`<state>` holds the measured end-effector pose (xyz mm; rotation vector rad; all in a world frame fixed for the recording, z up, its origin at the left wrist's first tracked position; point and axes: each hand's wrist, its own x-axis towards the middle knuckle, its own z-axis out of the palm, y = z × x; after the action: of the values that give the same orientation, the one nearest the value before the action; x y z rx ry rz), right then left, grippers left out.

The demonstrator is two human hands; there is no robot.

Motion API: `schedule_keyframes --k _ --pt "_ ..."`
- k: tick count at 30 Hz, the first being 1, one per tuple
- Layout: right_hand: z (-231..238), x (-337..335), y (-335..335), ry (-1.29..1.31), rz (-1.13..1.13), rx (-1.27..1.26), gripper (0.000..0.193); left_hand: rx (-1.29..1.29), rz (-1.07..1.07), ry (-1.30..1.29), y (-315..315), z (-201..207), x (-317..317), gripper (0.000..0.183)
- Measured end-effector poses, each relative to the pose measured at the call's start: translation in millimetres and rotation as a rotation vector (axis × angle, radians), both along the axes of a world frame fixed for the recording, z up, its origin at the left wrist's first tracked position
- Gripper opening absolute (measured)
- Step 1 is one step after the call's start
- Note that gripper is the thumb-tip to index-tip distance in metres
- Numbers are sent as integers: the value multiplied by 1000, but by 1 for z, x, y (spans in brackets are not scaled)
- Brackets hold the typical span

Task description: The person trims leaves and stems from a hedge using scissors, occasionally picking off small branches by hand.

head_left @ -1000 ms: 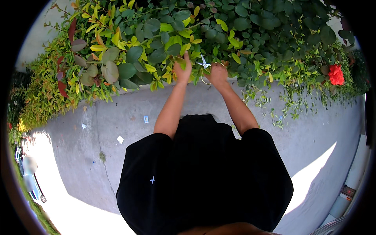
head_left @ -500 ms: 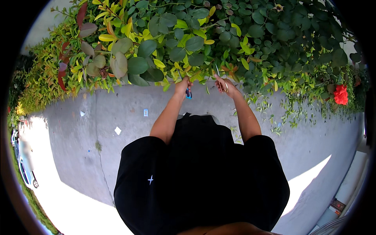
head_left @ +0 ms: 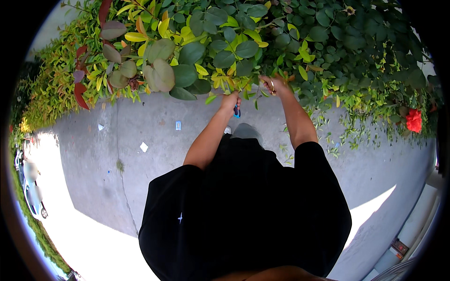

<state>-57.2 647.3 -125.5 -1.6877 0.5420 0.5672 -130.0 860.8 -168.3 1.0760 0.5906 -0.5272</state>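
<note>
My left hand (head_left: 229, 100) is closed at the near edge of the hedge (head_left: 225, 58). Below its fingers shows the blue and dark handle (head_left: 236, 112) of a hand tool whose kind I cannot make out. To its right and slightly farther off, my right hand (head_left: 276, 85) is closed on a pair of scissors (head_left: 273, 87). A gold-coloured handle loop shows at the fingers, while the blades are lost among the leaves. Yellow-green leaves hang between and around both hands.
Broad dark green leaves (head_left: 187, 75) overhang left of my hands, and a red flower (head_left: 414, 121) is at the far right. Cut sprigs (head_left: 354, 133) lie on the grey pavement (head_left: 93, 159) to the right. A white scrap (head_left: 144, 147) and a small blue-white packet (head_left: 178, 125) lie on the left.
Both hands have shifted a little to the right in the picture. My right hand has reached farther into the leaves, hiding the scissor blades seen before. Both grips look the same.
</note>
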Motion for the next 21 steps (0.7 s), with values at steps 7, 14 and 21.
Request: schedule_keyframes --k 7,14,21 --pt "-29 -26 -13 16 -172 88 37 30 -13 43 -9 3 -3 24" --pt "-30 -43 -32 90 -282 278 37 -117 -39 200 -21 -7 -22 24" --pt "-16 -37 -27 -290 -265 265 35 -289 -768 -183 -47 173 -22 35"
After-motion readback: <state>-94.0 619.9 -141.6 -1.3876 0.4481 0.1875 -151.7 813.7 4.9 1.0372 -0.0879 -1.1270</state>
